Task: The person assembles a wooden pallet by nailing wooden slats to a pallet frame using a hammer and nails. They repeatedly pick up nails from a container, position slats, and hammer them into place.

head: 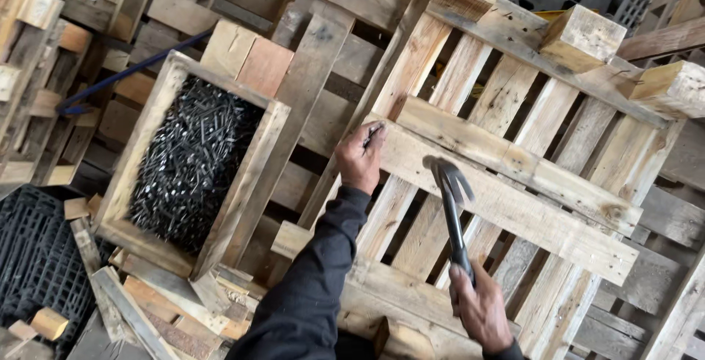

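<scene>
A wooden pallet (514, 184) fills the right half of the scene, its slats gapped, with a pale plank (507, 195) laid across them. To its left sits an open wooden box (253, 176) heaped with dark nails (187, 165). The right hand (481, 308) is closed around a claw hammer (452, 206) raised over the plank, while the left hand (360, 160) pinches a nail (372, 136) at the plank's left end.
</scene>
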